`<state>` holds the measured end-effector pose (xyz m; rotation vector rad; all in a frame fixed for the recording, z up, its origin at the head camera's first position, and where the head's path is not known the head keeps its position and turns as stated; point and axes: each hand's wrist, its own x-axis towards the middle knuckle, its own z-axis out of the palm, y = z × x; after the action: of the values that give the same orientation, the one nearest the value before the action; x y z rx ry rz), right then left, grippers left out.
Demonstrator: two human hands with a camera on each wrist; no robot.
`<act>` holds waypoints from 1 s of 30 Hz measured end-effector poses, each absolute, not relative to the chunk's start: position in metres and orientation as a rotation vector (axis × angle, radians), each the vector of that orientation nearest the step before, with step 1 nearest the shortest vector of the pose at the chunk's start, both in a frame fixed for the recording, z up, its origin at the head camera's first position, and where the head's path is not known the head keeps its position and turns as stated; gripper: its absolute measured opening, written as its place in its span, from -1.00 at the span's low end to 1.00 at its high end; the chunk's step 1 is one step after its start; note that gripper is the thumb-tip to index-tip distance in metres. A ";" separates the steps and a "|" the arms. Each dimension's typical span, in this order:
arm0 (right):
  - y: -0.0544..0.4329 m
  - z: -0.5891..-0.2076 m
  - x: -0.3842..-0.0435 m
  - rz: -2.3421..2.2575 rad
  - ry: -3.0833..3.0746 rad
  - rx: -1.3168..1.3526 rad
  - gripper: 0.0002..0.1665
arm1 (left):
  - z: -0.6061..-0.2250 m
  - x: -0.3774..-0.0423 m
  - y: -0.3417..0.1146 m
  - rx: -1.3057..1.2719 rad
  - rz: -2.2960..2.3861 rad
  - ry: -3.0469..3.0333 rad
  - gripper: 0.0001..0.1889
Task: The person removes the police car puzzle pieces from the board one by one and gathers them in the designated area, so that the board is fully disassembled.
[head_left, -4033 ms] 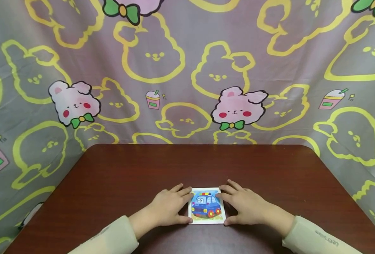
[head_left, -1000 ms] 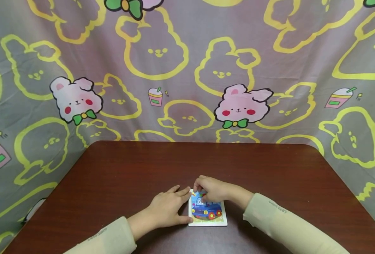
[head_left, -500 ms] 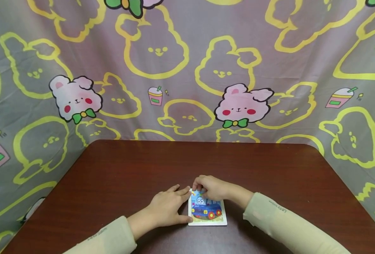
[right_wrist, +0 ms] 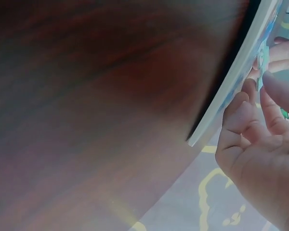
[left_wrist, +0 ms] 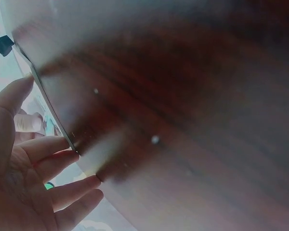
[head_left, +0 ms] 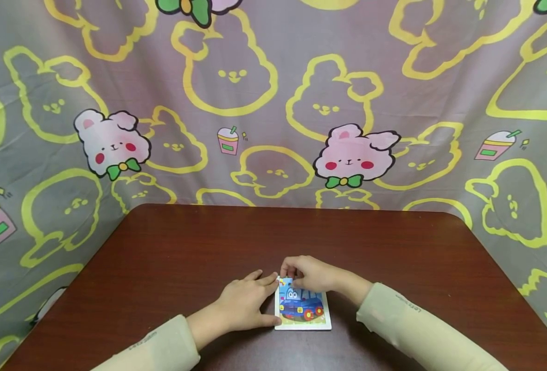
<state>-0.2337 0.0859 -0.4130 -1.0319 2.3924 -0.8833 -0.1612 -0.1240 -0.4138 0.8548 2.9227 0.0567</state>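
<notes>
A small square jigsaw puzzle (head_left: 303, 312) with a blue cartoon car and a white border lies on the table in the head view. My left hand (head_left: 243, 305) rests along its left side, thumb at the near corner and fingers at the far one. These fingers are spread and fairly straight at the puzzle's edge in the left wrist view. Over the puzzle's far-left part, my right hand (head_left: 312, 273) pinches a puzzle piece (head_left: 285, 283) between thumb and fingers. In the right wrist view this thin piece (right_wrist: 263, 60) stands out from the puzzle's face.
The dark reddish-brown table (head_left: 199, 242) stretches out around the puzzle. Behind it and at both sides hangs a grey curtain (head_left: 264, 103) printed with yellow outlines and pink rabbits.
My right hand has left the puzzle's right side and crossed to its far-left corner, where it now pinches a piece. During the last second that piece has tilted up. My left hand stays put.
</notes>
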 end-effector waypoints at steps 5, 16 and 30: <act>0.087 -0.413 -0.235 -0.969 2.347 -1.048 -0.87 | -0.413 -0.161 -0.124 0.852 0.065 2.922 -0.14; 0.091 -0.411 -0.237 -1.014 2.348 -1.015 -0.86 | -0.415 -0.161 -0.124 0.839 0.077 2.913 -0.12; 0.113 -0.403 -0.244 -1.082 2.323 -1.061 -0.87 | -0.413 -0.160 -0.124 0.832 0.069 2.914 -0.12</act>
<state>-0.2438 0.1130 -0.4034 -1.0606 2.3227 -1.0823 -0.1598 -0.1239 -0.4131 0.8321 2.9145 0.0691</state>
